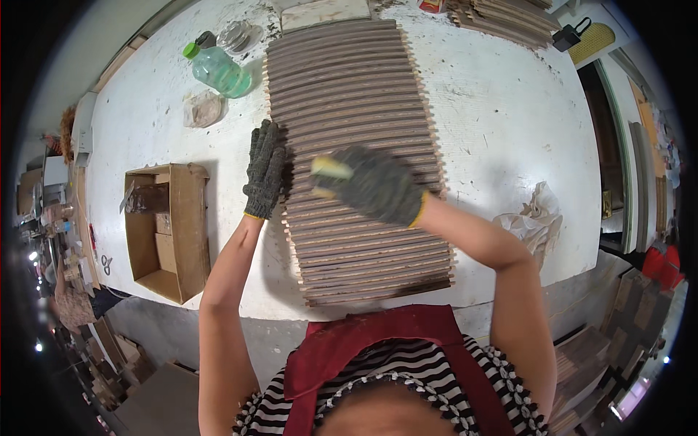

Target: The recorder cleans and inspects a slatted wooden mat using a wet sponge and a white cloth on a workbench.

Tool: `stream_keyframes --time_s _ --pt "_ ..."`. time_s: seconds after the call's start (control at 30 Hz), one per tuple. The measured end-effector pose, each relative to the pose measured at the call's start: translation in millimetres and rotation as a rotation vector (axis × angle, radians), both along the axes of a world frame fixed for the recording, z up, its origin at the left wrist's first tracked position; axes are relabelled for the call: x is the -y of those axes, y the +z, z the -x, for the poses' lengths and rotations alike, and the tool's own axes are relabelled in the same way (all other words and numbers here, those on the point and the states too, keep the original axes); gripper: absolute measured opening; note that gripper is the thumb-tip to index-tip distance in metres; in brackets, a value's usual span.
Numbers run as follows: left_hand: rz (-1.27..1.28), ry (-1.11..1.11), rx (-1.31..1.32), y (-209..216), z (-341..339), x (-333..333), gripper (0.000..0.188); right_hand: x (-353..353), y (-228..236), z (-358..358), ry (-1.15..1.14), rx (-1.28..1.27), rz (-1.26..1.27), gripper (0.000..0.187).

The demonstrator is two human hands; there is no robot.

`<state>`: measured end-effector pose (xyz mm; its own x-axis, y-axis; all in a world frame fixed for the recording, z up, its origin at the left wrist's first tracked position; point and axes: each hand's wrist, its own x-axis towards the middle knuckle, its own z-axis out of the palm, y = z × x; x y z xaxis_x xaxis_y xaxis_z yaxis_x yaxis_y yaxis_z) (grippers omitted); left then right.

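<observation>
A long row of narrow brown wooden strips (356,94) lies side by side on the white table, their pale ends forming uneven edges left and right. My left hand (265,171), in a dark grey knitted glove, rests along the left edge of the strips with fingers stretched out and holding nothing. Over the middle of the strips is my right hand (378,185), gloved alike and smeared by motion. Its fingers are closed round a small pale yellow piece (331,168), too blurred to name.
An open cardboard box (190,232) stands at left on the white table (502,145). Farther back are a greenish bottle (222,71) and a clear plastic bag (203,109). Crumpled paper (534,218) lies at right, stacked strips (502,20) at the far right, scissors (107,264) at the left edge.
</observation>
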<state>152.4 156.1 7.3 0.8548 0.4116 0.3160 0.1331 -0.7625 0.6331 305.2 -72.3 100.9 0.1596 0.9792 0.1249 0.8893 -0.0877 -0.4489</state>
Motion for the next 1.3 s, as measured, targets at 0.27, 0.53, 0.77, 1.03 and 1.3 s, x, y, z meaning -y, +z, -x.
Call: stream_keyframes --time_s 0.27,0.53,0.77,1.03,1.3 --pt "-0.128 -0.061 0.141 -7 -13 5 0.042 -16 -45 -119 -0.048 0.336 -0.584 0.023" --pt "-0.004 0.02 0.16 -19 -4 4 0.043 -26 -26 -64 -0.237 0.403 -0.591 0.033" --pt "-0.025 0.015 0.112 -11 -20 14 0.044 -86 -40 -1 -0.286 0.036 -0.379 0.017" --pt "-0.117 -0.05 0.17 -10 -10 6 0.043 38 -37 -107 -0.542 0.487 -0.207 0.024" --pt "0.851 0.1 0.286 -8 4 18 0.059 104 -24 -128 -0.904 0.108 -0.274 0.045"
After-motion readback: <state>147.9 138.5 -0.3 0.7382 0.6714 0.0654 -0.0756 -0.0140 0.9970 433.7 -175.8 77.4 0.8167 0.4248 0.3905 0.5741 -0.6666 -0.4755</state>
